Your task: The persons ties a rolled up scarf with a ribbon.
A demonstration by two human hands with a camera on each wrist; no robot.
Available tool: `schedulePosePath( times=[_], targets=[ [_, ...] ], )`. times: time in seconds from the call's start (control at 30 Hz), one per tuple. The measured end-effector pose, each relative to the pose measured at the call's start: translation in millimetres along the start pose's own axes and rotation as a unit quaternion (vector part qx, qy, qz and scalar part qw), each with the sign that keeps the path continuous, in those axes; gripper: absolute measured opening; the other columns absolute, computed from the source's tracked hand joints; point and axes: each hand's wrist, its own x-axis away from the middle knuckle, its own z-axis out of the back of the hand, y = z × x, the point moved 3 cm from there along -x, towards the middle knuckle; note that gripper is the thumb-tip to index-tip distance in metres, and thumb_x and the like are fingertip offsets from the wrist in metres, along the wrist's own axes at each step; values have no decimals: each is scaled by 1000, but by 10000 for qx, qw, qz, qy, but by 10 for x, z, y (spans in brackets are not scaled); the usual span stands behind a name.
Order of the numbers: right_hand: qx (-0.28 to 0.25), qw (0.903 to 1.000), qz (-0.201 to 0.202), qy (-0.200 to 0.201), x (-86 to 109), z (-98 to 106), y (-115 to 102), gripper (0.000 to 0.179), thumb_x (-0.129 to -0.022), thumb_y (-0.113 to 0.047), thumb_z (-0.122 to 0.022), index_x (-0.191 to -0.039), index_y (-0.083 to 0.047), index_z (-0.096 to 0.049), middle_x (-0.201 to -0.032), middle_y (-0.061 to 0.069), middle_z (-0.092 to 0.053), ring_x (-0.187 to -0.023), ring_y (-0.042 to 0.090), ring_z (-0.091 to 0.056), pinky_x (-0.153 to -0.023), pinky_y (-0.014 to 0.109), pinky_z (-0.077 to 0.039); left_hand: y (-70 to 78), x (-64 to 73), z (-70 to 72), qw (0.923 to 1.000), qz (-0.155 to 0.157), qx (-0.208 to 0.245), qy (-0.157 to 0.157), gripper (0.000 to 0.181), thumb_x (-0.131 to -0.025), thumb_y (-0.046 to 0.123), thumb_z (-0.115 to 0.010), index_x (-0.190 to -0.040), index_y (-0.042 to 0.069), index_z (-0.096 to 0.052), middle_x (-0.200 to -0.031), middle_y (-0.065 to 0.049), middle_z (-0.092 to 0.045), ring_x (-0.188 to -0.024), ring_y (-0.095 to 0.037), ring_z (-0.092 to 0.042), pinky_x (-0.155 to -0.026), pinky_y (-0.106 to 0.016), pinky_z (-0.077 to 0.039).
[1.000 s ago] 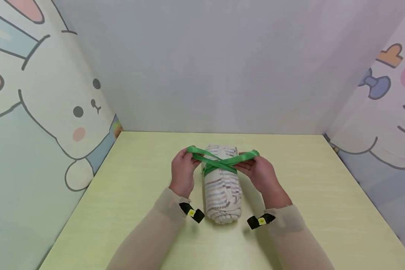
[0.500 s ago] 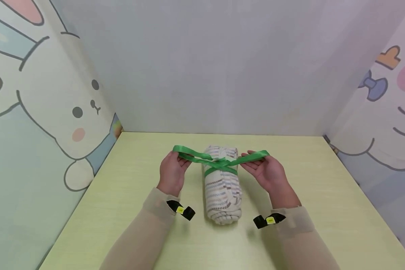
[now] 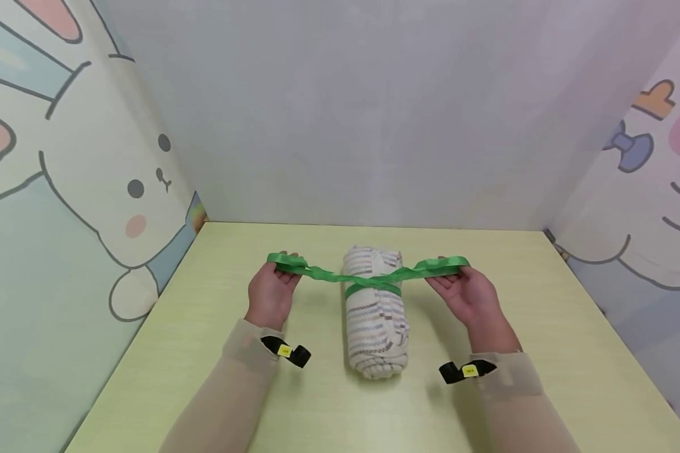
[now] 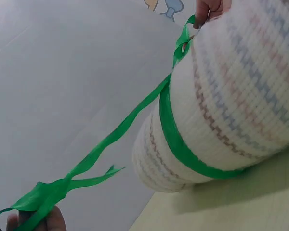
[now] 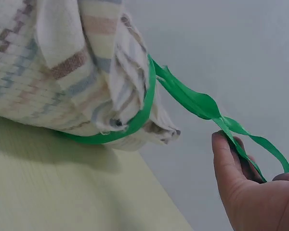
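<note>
A rolled striped towel [image 3: 376, 333], off-white with grey, blue and brown bands, lies lengthwise on the table. Green ribbon [image 3: 374, 283] circles its far half and crosses on top. To the left of the roll, my left hand [image 3: 271, 294] holds one side of the ribbon, raised and stretched outward. The left wrist view shows a loose ribbon tip [image 4: 116, 170] hanging beyond those fingers. My right hand [image 3: 473, 299] grips the other side out to the right; in the right wrist view the ribbon [image 5: 197, 103] bends in a loop over the fingers.
The pale yellow-green table [image 3: 164, 371] carries the roll near its middle. A plain grey backdrop [image 3: 374, 113] rises at the far edge, with cartoon-printed panels [image 3: 85, 182] at both sides. Black camera straps [image 3: 286, 350] sit on both wrists.
Both hands have moved apart, left hand leftward and right hand rightward. The ribbon between them has drawn out straighter, and its crossing has tightened down onto the towel.
</note>
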Motion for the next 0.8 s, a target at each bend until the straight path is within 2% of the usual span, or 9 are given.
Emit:
schedulePosePath(
  times=[0.17, 0.37, 0.5, 0.6, 0.7, 0.8],
  targets=[
    [-272, 9994, -10, 192, 8, 112, -75, 39, -114, -26, -25, -129, 3, -48, -117, 27, -66, -113, 39, -67, -118, 47, -27, 33, -48, 130, 9995, 100, 200, 212, 38, -113, 19, -38, -143, -3, -38, -141, -23, -47, -137, -36, -49, -107, -37, -46],
    [-390, 9985, -65, 391, 1, 236, -146, 38, -114, -27, -21, -134, -1, -40, -116, 26, -65, -112, 36, -67, -120, 43, -25, 67, -99, 272, 9982, 171, 429, 395, 33, -113, 19, -35, -141, 1, -39, -128, -17, -54, -128, -31, -54, -107, -35, -46],
    [-566, 9977, -87, 361, -8, 331, -179, 42, -114, -27, -22, -131, 2, -48, -118, 27, -64, -116, 38, -65, -121, 42, -22, 89, -153, 373, 9962, 230, 642, 538, 31, -113, 18, -34, -139, 2, -39, -119, -15, -59, -129, -30, -53, -107, -36, -46],
    [-775, 9960, -101, 439, -11, 402, -204, 41, -115, -26, -26, -130, 0, -52, -121, 25, -64, -122, 37, -63, -122, 41, -22, 105, -174, 439, 9946, 253, 793, 623, 32, -114, 18, -31, -140, 2, -39, -122, -16, -57, -133, -31, -50, -109, -36, -44],
    [-977, 9934, -109, 597, -14, 458, -229, 35, -114, -25, -29, -132, -3, -50, -123, 23, -63, -127, 35, -60, -122, 40, -23, 119, -185, 511, 9941, 174, 852, 653, 30, -114, 18, -31, -134, 1, -45, -125, -18, -56, -128, -30, -53, -111, -38, -42],
    [-1106, 9913, -101, 712, -18, 503, -256, 34, -114, -25, -30, -131, -3, -49, -124, 23, -62, -128, 35, -59, -121, 41, -25, 131, -204, 589, 9943, 74, 765, 734, 29, -114, 18, -34, -118, 0, -56, -118, -18, -61, -123, -31, -56, -111, -38, -43]
  ],
)
